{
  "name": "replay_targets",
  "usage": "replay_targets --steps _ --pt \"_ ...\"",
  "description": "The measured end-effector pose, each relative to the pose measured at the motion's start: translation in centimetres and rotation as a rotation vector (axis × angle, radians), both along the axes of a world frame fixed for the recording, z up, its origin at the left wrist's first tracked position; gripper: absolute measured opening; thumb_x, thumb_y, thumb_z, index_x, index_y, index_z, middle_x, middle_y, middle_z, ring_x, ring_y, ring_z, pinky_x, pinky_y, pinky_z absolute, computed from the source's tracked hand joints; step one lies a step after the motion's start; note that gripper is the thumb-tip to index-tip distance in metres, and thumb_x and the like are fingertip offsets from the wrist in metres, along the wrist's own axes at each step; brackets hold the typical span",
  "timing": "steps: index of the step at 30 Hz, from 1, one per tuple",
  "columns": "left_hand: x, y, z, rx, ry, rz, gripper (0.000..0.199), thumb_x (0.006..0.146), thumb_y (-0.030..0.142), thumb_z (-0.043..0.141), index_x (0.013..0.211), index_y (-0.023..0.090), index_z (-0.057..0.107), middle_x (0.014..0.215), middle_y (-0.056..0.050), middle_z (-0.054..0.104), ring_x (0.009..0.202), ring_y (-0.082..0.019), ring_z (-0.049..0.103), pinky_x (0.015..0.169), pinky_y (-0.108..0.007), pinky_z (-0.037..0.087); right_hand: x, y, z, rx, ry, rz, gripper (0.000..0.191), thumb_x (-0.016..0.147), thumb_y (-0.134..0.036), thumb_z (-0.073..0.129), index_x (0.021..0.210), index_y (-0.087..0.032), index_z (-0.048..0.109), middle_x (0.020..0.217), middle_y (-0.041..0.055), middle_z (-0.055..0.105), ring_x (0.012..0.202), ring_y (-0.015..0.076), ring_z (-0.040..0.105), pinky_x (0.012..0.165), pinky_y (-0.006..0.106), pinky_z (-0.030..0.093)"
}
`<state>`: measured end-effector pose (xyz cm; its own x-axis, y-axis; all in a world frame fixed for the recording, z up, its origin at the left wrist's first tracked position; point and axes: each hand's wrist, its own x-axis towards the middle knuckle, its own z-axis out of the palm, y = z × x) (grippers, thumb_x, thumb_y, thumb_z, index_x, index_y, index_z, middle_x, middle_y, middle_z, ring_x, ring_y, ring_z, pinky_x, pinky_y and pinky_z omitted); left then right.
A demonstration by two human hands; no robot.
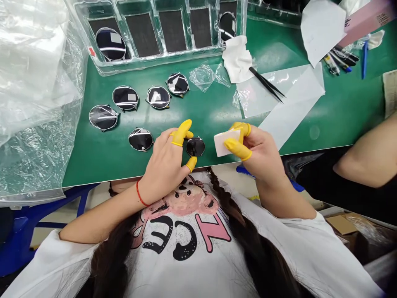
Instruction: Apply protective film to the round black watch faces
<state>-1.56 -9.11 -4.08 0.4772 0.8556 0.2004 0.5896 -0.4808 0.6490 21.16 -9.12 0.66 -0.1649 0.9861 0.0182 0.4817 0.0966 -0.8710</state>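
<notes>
Two hands at work, one dark round lens piece (195,147) between them

At far left, crumpled clear plastic sheeting (40,95) overlies the green table (101,159). Next, a clear compartmented tray (149,63) stands along the back; its leftmost compartment and the rightmost one in view each hold a dark round item. In front of it lie five loose lens pieces (125,98), apart from one another, the lowest just left of the left hand.

The left hand (169,155) is curved, with yellow finger covers on the thumb and fingers. It grips the lens piece at its edge: fingertips at the upper left, thumb at the lower edge. The piece lies near the table's front edge, just right of this hand and left of the right hand, which does not touch it.

The right hand (252,149), also with yellow covers, pinches a white pad (227,143), whose free edge points toward the piece. Behind that hand, black tweezers (267,85) rest partly on a white cloth (237,58). Pens (343,58) lie farther right, and another person's arm (369,153) shows at the right edge.
</notes>
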Motion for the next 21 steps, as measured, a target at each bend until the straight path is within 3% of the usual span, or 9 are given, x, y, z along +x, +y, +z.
replay_targets --steps 4,7,14,17,21 --pt "0.0 0.1 -0.1 0.007 -0.003 0.011 0.082 0.084 0.018 0.066 0.154 0.021 0.023 0.125 -0.009 0.064 0.123 -0.029 0.053 0.105 -0.049 0.043 -1.2 -0.7 -0.4 0.047 -0.191 0.039 0.033 0.102 -0.052 0.048 0.094 -0.021 0.057 0.087 0.0039 0.066 0.073 0.0147 0.062 0.064 0.027 0.051" --pt "0.0 0.1 -0.3 0.028 -0.003 0.012 0.082 0.085 0.021 0.066 0.154 0.022 0.023 0.126 -0.009 0.063 0.122 -0.029 0.054 0.104 -0.049 0.044 -1.9 -0.7 -0.8 0.094 -0.294 0.051 0.033 0.100 -0.052 0.052 0.102 -0.022 0.063 0.089 0.0045 0.069 0.073 0.0157 0.063 0.064 0.027 0.050" --pt "-0.1 0.0 -0.5 0.034 -0.003 0.002 0.077 0.085 0.024 0.065 0.152 0.021 0.026 0.125 -0.009 0.063 0.123 -0.030 0.053 0.104 -0.049 0.044 -2.9 -0.7 -2.0 0.182 -0.315 0.119 0.044 0.102 -0.055 0.044 0.089 -0.021 0.069 0.076 0.0036 0.066 0.072 0.0154 0.060 0.063 0.027 0.047" --pt "0.0 0.1 -0.3 0.008 -0.001 -0.001 0.073 0.085 0.024 0.065 0.149 0.020 0.030 0.121 -0.009 0.064 0.123 -0.029 0.054 0.104 -0.048 0.044 -3.3 -0.9 -2.4 0.232 -0.359 0.149 0.038 0.104 -0.048 0.045 0.089 -0.020 0.067 0.076 0.0029 0.065 0.073 0.0150 0.060 0.064 0.026 0.047" --pt "0.0 0.2 -0.1 -0.019 0.018 -0.001 0.067 0.083 0.023 0.066 0.143 0.019 0.037 0.121 -0.010 0.065 0.123 -0.029 0.053 0.104 -0.048 0.043 -3.4 -0.7 -3.0 0.246 -0.460 0.084 0.034 0.104 -0.045 0.046 0.084 -0.022 0.059 0.076 0.0030 0.064 0.071 0.0157 0.060 0.059 0.027 0.045"
